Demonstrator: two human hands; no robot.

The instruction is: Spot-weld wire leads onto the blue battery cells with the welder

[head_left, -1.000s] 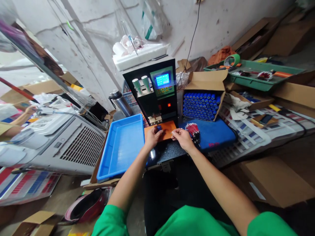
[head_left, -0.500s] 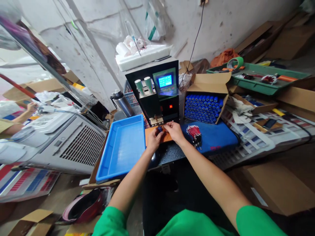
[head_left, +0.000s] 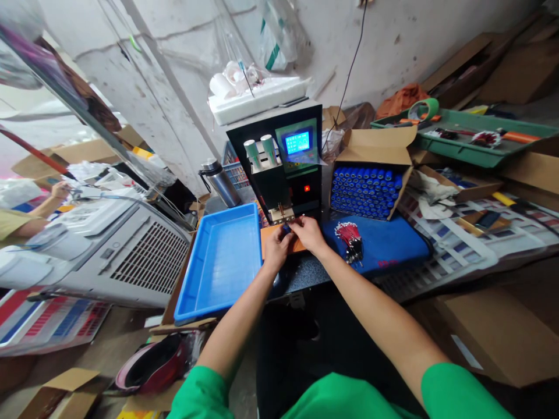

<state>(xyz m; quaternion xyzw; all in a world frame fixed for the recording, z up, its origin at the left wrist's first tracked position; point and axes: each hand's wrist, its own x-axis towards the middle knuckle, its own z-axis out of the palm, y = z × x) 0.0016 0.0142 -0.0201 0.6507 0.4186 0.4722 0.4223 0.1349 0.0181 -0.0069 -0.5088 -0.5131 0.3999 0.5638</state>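
Note:
At the foot of a black machine (head_left: 304, 201) with a lit screen, my left hand (head_left: 276, 247) is closed on a small blue cell (head_left: 286, 228). My right hand (head_left: 307, 233) is pinched beside the cell, and what its fingertips hold is too small to make out. Both hands are over an orange board (head_left: 268, 237), just below the machine's metal tips (head_left: 282, 212). To the right, a bundle of red and black wires (head_left: 349, 235) lies on a blue mat (head_left: 384, 238). Behind it, a cardboard box (head_left: 379, 137) holds several blue cells (head_left: 364, 192).
A blue tray (head_left: 220, 262) lies left of my hands, with a steel flask (head_left: 221, 185) behind it. A green tray (head_left: 471, 142) with tape and wires is at the far right. Another person's arm (head_left: 48, 201) shows at the far left, behind a grey cooler (head_left: 131, 244).
The whole view has shifted slightly, with things appearing a little further right. My hands remain together at the machine's foot, in nearly the same pose.

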